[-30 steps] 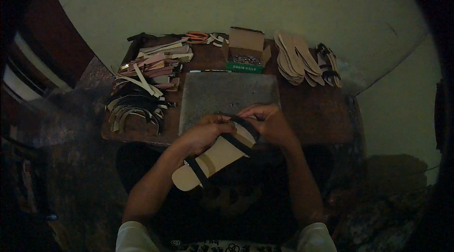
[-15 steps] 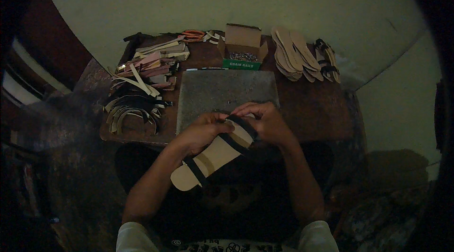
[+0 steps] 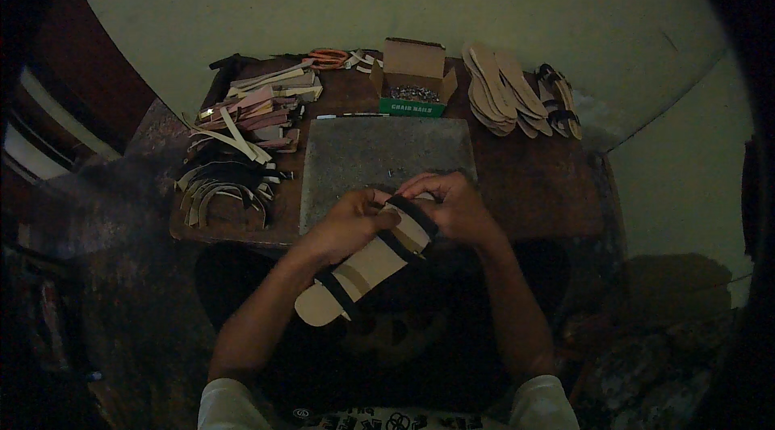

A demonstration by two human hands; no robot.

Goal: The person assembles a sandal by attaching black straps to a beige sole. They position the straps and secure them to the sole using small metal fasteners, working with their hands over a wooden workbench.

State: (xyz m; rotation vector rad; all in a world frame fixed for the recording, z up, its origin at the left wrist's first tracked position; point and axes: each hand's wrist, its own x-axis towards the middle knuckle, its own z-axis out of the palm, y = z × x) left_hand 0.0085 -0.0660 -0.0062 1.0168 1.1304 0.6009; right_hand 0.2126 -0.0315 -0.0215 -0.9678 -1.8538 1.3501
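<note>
A tan sandal sole (image 3: 374, 270) with several black straps across it lies slantwise between my hands, tilted, over the near edge of the work table. Its rounded lower end points toward my left forearm. My left hand (image 3: 353, 224) is closed on the sole's left edge near the far end, the thumb lying by a strap. At the far end my right hand (image 3: 454, 210) grips the last black strap (image 3: 413, 214) and the sole's edge, its fingers curled close to my left fingertips. The undersides of both hands are hidden.
A grey slab (image 3: 387, 147) lies beyond my hands, with tiny nails (image 3: 394, 173) on it. Behind it stands an open nail box (image 3: 413, 103). Strap strips (image 3: 254, 119) and orange-handled scissors (image 3: 329, 58) are at left; stacked soles (image 3: 490, 91) and a finished-looking sandal (image 3: 559, 103) at right.
The sandal has turned slightly, its lower end shifting a little to the right. Both hands keep their hold at the far end.
</note>
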